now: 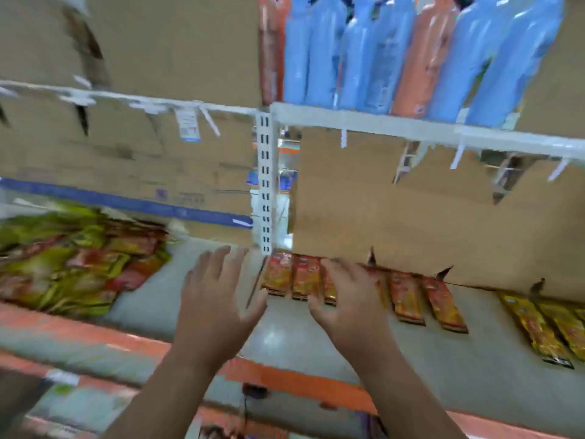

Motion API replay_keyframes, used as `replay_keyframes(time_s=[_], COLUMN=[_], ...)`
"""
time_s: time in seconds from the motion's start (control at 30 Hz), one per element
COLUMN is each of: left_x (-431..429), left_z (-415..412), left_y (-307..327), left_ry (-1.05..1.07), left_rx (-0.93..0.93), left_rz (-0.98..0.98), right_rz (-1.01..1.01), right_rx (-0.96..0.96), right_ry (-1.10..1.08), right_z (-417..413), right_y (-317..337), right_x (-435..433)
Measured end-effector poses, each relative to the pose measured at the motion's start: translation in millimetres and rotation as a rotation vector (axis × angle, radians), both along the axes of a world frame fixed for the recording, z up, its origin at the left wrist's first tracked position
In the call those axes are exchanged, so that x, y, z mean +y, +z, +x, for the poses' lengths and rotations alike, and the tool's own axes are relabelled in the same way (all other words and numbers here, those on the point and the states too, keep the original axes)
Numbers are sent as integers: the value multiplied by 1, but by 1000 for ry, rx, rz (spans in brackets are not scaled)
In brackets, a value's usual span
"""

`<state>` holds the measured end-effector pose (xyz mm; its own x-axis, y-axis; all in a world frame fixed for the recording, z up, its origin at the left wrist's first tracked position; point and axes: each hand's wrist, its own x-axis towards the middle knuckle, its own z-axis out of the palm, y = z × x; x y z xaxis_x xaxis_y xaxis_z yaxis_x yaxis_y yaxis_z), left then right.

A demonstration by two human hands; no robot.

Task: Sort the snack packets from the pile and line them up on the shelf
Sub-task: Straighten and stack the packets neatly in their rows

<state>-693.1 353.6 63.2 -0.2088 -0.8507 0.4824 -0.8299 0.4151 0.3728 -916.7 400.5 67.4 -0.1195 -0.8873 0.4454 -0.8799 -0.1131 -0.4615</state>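
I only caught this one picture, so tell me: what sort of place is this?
Probably a shop or supermarket aisle: white metal shelving with hanging price tags, blue and orange bottles standing in a row above, and snack packets lined up near a loose pile.

Bright even light, heavy motion blur throughout, blocky smearing, glare spot on shelf, wide-angle bending at edges

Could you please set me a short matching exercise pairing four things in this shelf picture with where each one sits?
Things:
1. mixed pile
2. red packets
3. yellow packets
4. blue bottles

Places:
A. highest up, standing
B. far right, lying flat
C. far left, heaped
D. middle, lying in a row

Pairs: 1-C, 2-D, 3-B, 4-A
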Motion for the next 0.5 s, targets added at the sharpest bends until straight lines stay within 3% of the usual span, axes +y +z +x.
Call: replay_keyframes(time_s=[0.3,0.5], left_x=[36,58], left_z=[254,350], left_y=[38,60], left_ry=[371,507], left_rx=[25,61], left_rz=[-1,-59], right_rz=[-60,-111], right_rx=[-60,-93], right_ry=[318,456], right_z=[245,350], right_y=[28,43], right_x=[-39,-54])
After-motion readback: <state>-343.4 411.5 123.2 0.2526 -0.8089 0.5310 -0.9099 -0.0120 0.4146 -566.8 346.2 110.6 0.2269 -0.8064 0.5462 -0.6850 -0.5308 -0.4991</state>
